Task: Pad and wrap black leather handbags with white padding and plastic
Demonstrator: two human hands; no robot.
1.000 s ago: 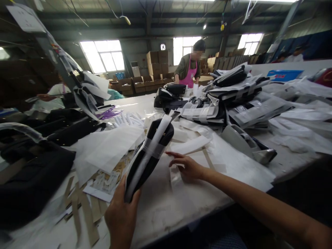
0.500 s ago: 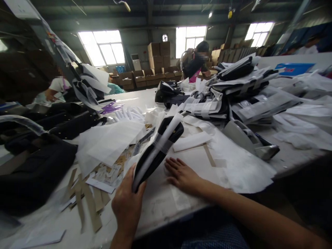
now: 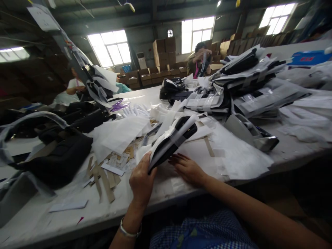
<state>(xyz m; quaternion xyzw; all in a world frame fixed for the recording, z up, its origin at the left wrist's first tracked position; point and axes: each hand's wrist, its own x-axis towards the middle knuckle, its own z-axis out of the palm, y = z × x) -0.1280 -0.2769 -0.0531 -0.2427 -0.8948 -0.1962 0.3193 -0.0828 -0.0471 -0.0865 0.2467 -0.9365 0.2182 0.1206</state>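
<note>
Slim black bundle (image 3: 174, 142) with white wrapping, pale strip lengthwise, band round its middle, tilted over the table (image 3: 166, 185), my left hand (image 3: 142, 178) closed round its near end, my right hand (image 3: 189, 170) beside it, fingers loosely spread, grasping nothing, apparently resting on the table

Overexposed windows (image 3: 198, 33) glare behind a dim, slightly soft scene, with wide-angle stretching toward the edges.

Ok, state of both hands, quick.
Left hand: closed on the lower end of the black bundle.
Right hand: open, nothing seen in its grip.
</note>
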